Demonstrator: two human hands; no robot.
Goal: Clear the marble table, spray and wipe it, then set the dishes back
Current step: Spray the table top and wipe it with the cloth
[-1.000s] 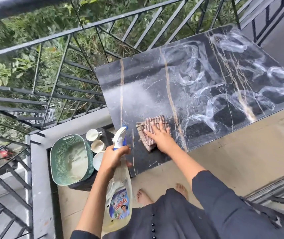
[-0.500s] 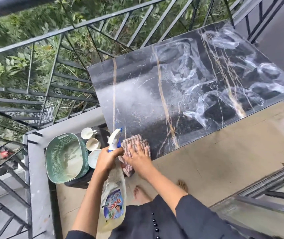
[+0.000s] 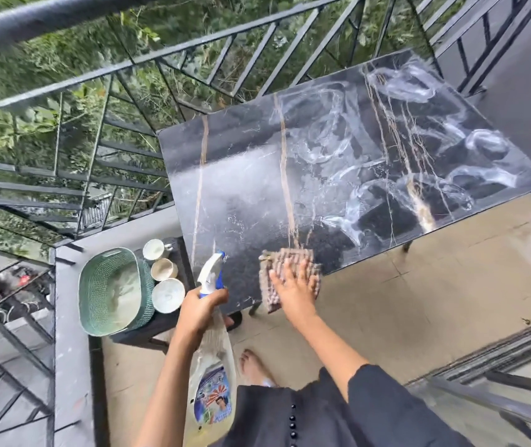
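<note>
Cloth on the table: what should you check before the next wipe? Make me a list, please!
1. Cloth flat under the right hand: ok.
2. Cloth all on the marble table: not ok, part hangs over the near edge.
3. Tabletop free of dishes: ok, the dishes sit off to the side by the green basket.
4. Whole top wiped: not ok, white streaks cover the far right part.
5. Spray bottle gripped by the left hand, clear of the cloth: ok.
</note>
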